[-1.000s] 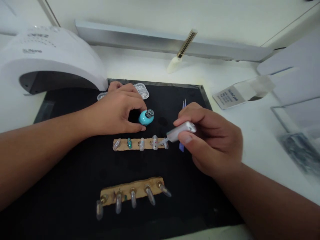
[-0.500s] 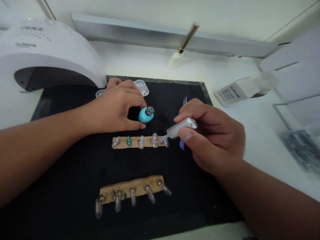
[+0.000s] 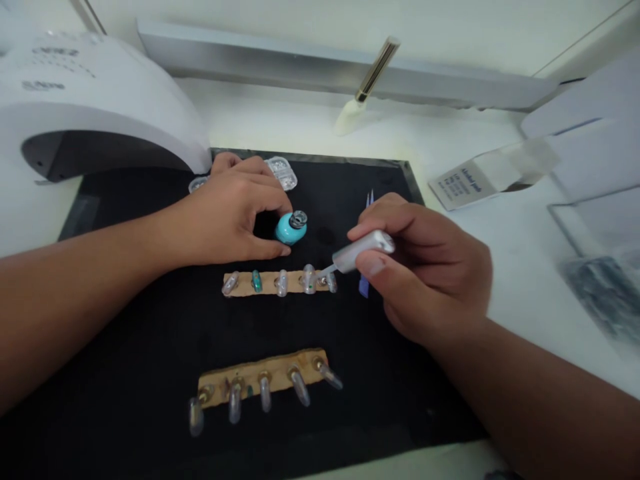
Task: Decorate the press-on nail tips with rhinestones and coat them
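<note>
My right hand (image 3: 425,267) pinches the silver cap of a nail polish brush (image 3: 350,257) between thumb and fingers. Its bristles reach the fourth false nail (image 3: 309,280) from the left on the upper cardboard strip (image 3: 269,283). Several false nails stand along this strip, one of them teal (image 3: 257,281). My left hand (image 3: 245,213) curls its thumb and fingers around an uncapped turquoise nail polish bottle (image 3: 290,230), which stands tilted on the black mat (image 3: 380,373). Nearer to me lies a second cardboard strip (image 3: 280,372) with several clear false nails on it.
A white nail lamp (image 3: 125,87) stands at the back left. Behind my left hand is a small clear case (image 3: 283,173). Purple tweezers (image 3: 364,287) lie beside my right hand. A gold-capped bottle (image 3: 373,77) and an alcohol pads box (image 3: 470,180) stand beyond the mat.
The brush tip has shifted slightly left, onto the edge of the fourth nail. My left hand stays on the bottle. The whole view has shifted very slightly.
</note>
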